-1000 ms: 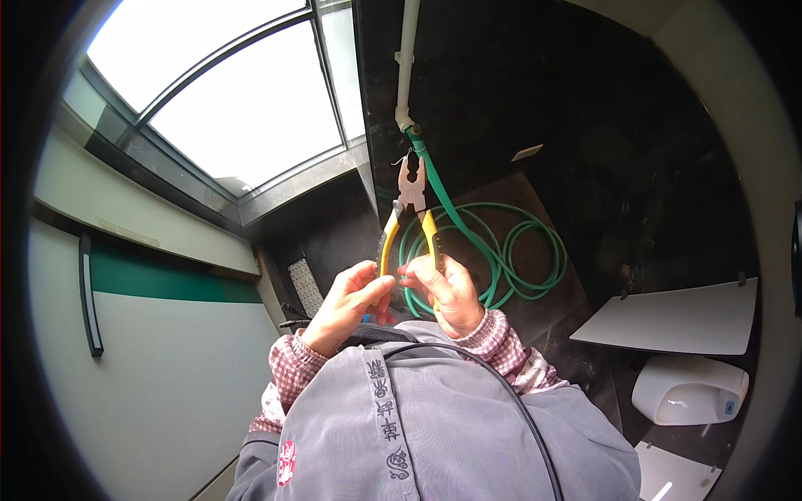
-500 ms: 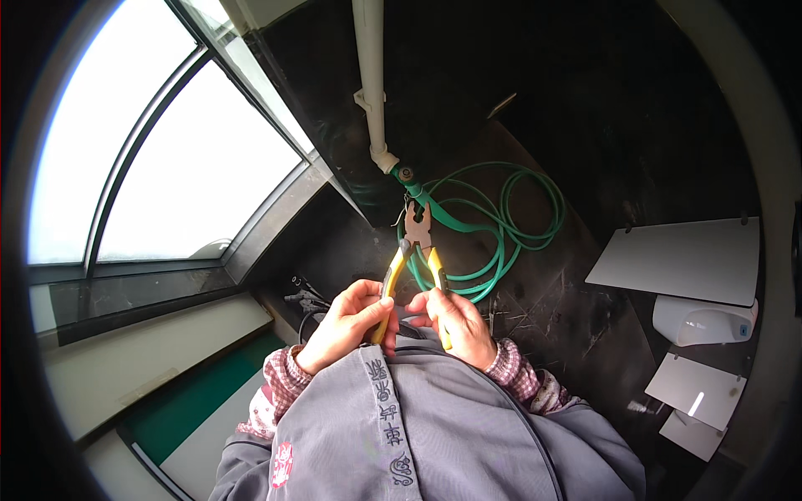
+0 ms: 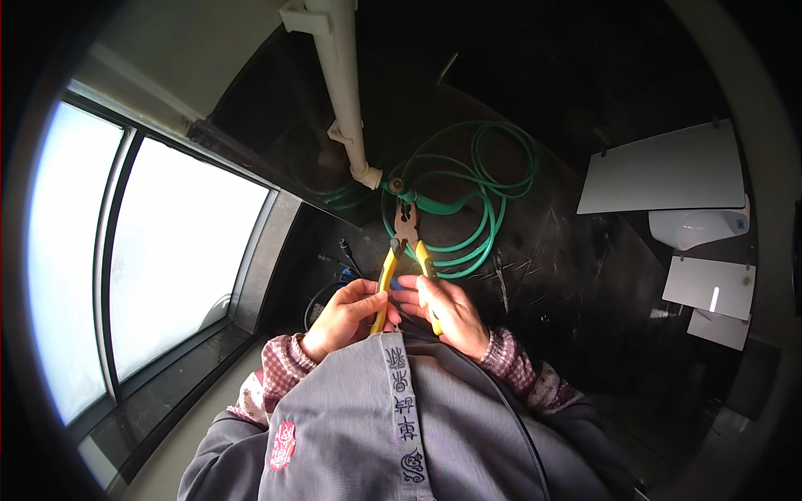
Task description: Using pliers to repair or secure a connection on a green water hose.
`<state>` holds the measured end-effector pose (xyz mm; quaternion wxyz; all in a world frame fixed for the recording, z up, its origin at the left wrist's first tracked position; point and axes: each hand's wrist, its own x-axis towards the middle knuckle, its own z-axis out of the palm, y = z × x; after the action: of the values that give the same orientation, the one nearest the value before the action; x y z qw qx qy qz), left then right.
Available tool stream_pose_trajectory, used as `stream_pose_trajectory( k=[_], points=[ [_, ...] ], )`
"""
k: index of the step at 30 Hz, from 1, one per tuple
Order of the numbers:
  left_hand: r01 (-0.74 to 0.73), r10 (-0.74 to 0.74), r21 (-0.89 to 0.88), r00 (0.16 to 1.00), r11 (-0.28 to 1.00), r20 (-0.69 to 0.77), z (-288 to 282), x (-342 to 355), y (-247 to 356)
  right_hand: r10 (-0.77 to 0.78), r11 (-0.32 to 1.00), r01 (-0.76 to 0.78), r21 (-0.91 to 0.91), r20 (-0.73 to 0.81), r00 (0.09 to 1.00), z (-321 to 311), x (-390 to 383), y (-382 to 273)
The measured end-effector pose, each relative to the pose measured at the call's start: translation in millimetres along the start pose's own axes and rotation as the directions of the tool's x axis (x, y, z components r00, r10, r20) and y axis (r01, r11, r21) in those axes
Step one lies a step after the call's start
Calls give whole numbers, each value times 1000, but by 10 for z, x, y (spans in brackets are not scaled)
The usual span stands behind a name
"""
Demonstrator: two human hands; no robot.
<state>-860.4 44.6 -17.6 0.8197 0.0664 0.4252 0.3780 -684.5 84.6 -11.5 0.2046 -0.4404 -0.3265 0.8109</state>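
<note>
A pair of pliers (image 3: 388, 271) with yellow-and-black handles and rusty-looking jaws points away from me, its jaws apart. My left hand (image 3: 342, 317) is closed round the left handle. The right handle lies in my right hand (image 3: 454, 316), thumb on it and other fingers loosely bent. Just beyond the jaws is a green joint with a round fitting (image 3: 398, 184), at the lower end of a white pipe (image 3: 341, 100). I cannot tell whether the jaws touch it. From this joint a green hose (image 3: 443, 206) leads into loose coils on the dark surface.
Black cables with connectors (image 3: 349, 255) lie beyond my left hand. A bright window (image 3: 184, 250) fills the left side. At right are a white panel (image 3: 664, 171), a white rounded dispenser-like box (image 3: 697, 225) and smaller white sheets (image 3: 710, 288).
The view has shifted, so the window and pipe sit differently. The pliers' jaws appear closer to the green joint. Both hands keep their handles; the right fingers are somewhat more extended.
</note>
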Motion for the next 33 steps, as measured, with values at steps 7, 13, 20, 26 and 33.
stream_pose_trajectory(
  k=[7, 13, 20, 26, 33],
  points=[
    [134, -132, -12, 987, 991, 88, -210, -17, 161, -77, 974, 95, 206, -92, 993, 313, 33, 122],
    [147, -149, 21, 979, 989, 142, -339, 86, 222, -101, 979, 134, 156, -207, 973, 444, 120, 186],
    [150, -161, 74, 974, 986, 163, -445, 114, 215, -129, 984, 166, 72, -362, 923, 553, 194, 296],
    [176, -188, 80, 961, 981, 202, -496, 163, 215, -115, 968, 191, 163, -385, 916, 589, 230, 332],
    [158, -177, 98, 957, 983, 230, -522, 142, 223, -99, 821, 256, 510, -314, 944, 616, 353, 218]
  ],
)
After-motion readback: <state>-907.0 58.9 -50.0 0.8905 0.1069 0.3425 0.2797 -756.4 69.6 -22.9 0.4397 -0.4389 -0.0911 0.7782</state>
